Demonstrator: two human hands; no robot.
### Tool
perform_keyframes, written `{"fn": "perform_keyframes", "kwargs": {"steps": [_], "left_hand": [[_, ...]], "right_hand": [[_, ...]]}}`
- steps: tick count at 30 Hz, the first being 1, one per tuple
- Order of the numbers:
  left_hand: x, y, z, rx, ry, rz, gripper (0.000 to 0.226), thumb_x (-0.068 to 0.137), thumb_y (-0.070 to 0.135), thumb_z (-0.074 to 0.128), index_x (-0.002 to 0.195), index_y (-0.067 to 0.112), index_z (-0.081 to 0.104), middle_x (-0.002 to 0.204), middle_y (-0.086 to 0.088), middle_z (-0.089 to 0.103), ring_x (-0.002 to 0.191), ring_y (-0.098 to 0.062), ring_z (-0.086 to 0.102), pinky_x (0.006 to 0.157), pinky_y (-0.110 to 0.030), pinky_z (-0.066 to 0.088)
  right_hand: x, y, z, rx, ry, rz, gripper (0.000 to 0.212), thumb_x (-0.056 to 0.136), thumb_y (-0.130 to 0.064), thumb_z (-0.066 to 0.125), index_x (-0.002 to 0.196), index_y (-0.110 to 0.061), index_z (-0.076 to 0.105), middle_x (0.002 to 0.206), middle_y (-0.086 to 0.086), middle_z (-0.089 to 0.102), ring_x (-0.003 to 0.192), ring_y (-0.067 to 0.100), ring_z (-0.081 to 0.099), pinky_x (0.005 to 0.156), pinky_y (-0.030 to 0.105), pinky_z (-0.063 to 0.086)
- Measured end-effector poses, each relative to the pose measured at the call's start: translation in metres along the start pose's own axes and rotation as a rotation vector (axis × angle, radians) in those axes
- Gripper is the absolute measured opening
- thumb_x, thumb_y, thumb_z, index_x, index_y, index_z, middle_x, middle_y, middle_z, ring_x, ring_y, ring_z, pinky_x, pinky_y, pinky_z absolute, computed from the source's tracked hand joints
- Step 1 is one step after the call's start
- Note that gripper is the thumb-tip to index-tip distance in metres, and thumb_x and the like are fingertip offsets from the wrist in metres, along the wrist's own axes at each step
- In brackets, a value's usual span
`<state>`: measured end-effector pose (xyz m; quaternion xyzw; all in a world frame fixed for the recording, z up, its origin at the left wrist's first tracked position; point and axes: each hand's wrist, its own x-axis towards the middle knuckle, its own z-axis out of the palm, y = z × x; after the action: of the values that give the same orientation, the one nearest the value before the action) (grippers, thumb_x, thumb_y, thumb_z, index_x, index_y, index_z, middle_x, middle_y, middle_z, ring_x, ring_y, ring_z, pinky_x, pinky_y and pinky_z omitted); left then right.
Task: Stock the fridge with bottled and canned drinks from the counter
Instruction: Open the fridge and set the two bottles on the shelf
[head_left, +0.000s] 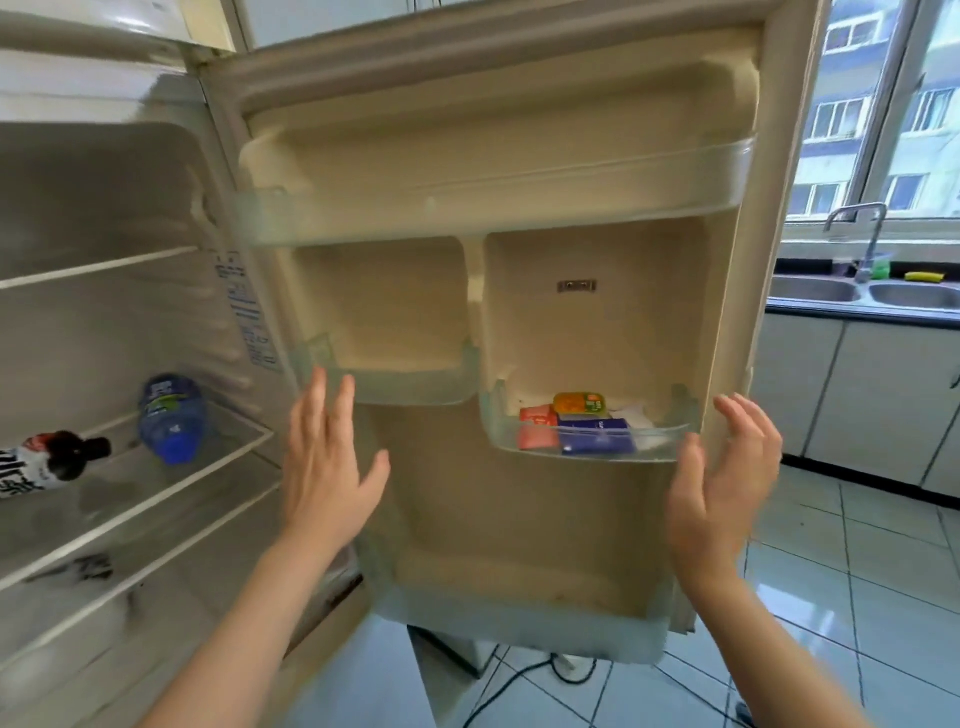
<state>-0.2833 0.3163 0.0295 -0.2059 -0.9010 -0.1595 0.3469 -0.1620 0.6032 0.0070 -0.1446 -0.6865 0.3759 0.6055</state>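
Both hands are raised before the open fridge door and hold nothing; the left hand is spread wide with straight fingers, its fingertips in front of the near edge of the left door bin; whether they touch it I cannot tell; the right hand is loose, fingers gently curved, just beside the door's right edge. The right door bin holds a red packet, a blue packet and an orange-lidded tub. Left, inside the fridge, a blue-capped bottle and a black-capped bottle lie on their sides on a glass shelf; far right, a sink with a tap sits in a dark surface under a window.
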Motion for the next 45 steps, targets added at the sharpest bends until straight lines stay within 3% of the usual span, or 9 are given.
{"fn": "perform_keyframes", "kwargs": {"steps": [1, 3, 6, 12, 18, 28, 33, 39, 45], "left_hand": [[0.002, 0.000, 0.002, 0.016, -0.007, 0.008, 0.088, 0.077, 0.021, 0.075, 0.147, 0.006, 0.024, 0.155, -0.022, 0.016, 0.137, -0.044, 0.021, 0.109, -0.056, 0.024], [0.005, -0.001, 0.004, 0.038, -0.012, 0.026, 0.087, 0.076, 0.020, 0.076, 0.146, 0.006, 0.027, 0.156, -0.020, 0.016, 0.138, -0.043, 0.021, 0.110, -0.056, 0.025], [0.008, 0.000, 0.007, 0.050, -0.020, -0.008, 0.082, 0.076, 0.019, 0.075, 0.145, 0.005, 0.032, 0.156, -0.018, 0.017, 0.138, -0.042, 0.021, 0.111, -0.055, 0.025], [0.015, 0.000, 0.014, 0.046, -0.067, -0.106, 0.082, 0.083, 0.026, 0.068, 0.150, 0.012, 0.023, 0.160, -0.010, 0.006, 0.143, -0.037, 0.011, 0.113, -0.052, 0.020], [0.019, 0.008, 0.022, 0.046, -0.097, -0.123, 0.082, 0.086, 0.028, 0.065, 0.151, 0.015, 0.018, 0.161, -0.007, -0.002, 0.144, -0.033, 0.007, 0.115, -0.049, 0.017], [0.024, 0.019, 0.030, -0.013, -0.087, -0.125, 0.079, 0.085, 0.024, 0.066, 0.150, 0.013, 0.022, 0.160, -0.008, -0.001, 0.145, -0.032, 0.011, 0.115, -0.046, 0.019], [0.012, 0.017, 0.015, -0.180, 0.058, -0.126, 0.056, 0.084, 0.014, 0.065, 0.136, 0.009, 0.046, 0.151, -0.008, 0.030, 0.137, -0.023, 0.029, 0.110, -0.033, 0.024], [-0.050, -0.027, -0.001, -0.184, 0.033, -0.254, 0.047, 0.084, 0.022, 0.058, 0.130, 0.013, 0.051, 0.139, 0.003, 0.041, 0.128, -0.005, 0.034, 0.106, -0.005, 0.016], [-0.102, -0.103, -0.024, -0.081, -0.003, -0.538, 0.042, 0.082, 0.004, 0.067, 0.122, 0.012, 0.057, 0.122, 0.008, 0.052, 0.120, -0.017, 0.049, 0.100, -0.021, 0.031]], "right_hand": [[0.000, -0.005, 0.007, -0.042, -0.067, -0.103, 0.037, 0.088, -0.022, 0.044, 0.118, -0.004, 0.057, 0.125, 0.011, 0.053, 0.122, 0.024, 0.044, 0.107, 0.028, 0.030], [0.002, -0.007, 0.024, -0.171, -0.200, -0.250, 0.033, 0.085, -0.025, 0.048, 0.107, -0.007, 0.066, 0.118, 0.010, 0.061, 0.120, 0.030, 0.048, 0.106, 0.041, 0.034], [0.011, 0.002, 0.042, -0.327, -0.275, -0.274, 0.031, 0.081, -0.026, 0.052, 0.100, -0.007, 0.068, 0.107, 0.011, 0.065, 0.120, 0.039, 0.049, 0.097, 0.056, 0.039], [0.031, 0.031, 0.068, -0.455, -0.272, -0.258, 0.023, 0.081, -0.017, 0.069, 0.102, -0.006, 0.066, 0.123, 0.020, 0.058, 0.131, 0.043, 0.039, 0.102, 0.055, 0.037], [0.039, 0.043, 0.091, -0.473, -0.194, -0.170, 0.027, 0.084, -0.021, 0.063, 0.108, -0.010, 0.067, 0.131, 0.022, 0.052, 0.127, 0.044, 0.042, 0.098, 0.052, 0.039], [0.051, 0.054, 0.103, -0.475, -0.308, -0.122, 0.040, 0.087, -0.025, 0.060, 0.124, -0.011, 0.059, 0.143, 0.019, 0.042, 0.134, 0.039, 0.033, 0.103, 0.051, 0.032], [0.036, 0.028, 0.107, -0.300, -0.331, -0.134, 0.046, 0.085, -0.022, 0.060, 0.128, -0.005, 0.055, 0.145, 0.020, 0.038, 0.135, 0.038, 0.030, 0.109, 0.049, 0.026], [-0.032, -0.029, 0.120, 0.219, -0.386, -0.323, 0.028, 0.080, -0.014, 0.053, 0.103, 0.001, 0.061, 0.119, 0.016, 0.055, 0.118, 0.028, 0.047, 0.105, 0.031, 0.031], [-0.100, -0.070, 0.168, 0.361, -0.819, -0.333, 0.023, 0.080, -0.016, 0.051, 0.095, -0.005, 0.064, 0.109, 0.007, 0.059, 0.104, 0.020, 0.053, 0.091, 0.023, 0.037]]}}
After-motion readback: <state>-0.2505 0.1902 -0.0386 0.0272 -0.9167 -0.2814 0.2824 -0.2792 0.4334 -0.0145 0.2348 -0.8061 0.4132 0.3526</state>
